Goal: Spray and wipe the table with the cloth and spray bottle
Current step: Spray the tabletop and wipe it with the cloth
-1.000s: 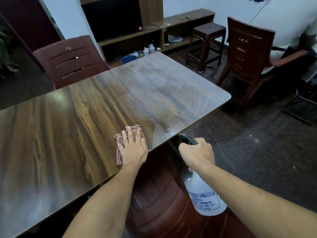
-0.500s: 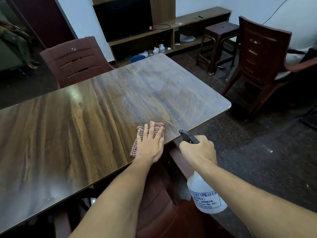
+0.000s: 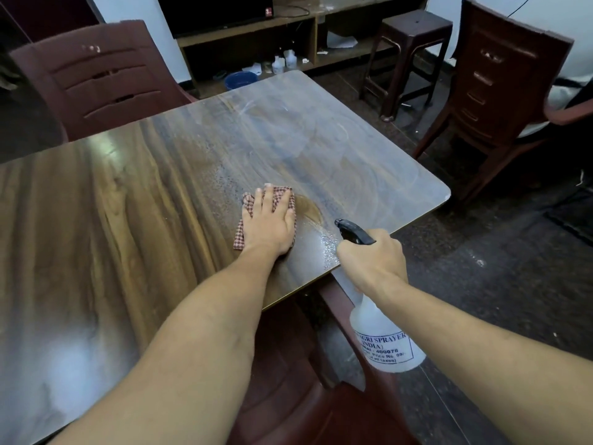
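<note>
Cloth [image 3: 282, 200], pressed flat under the left hand [image 3: 269, 224], has slid right into the droplets at frame centre; right hand [image 3: 372, 258] grips the bottle [image 3: 385, 342]; wiping advances.

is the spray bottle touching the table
Apart. The head view shows the spray bottle held by the right hand beyond the table edge.

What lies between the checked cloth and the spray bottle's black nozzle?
In the head view, only bare wooden table beaded with spray droplets separates the red-checked cloth from the nozzle.
</note>
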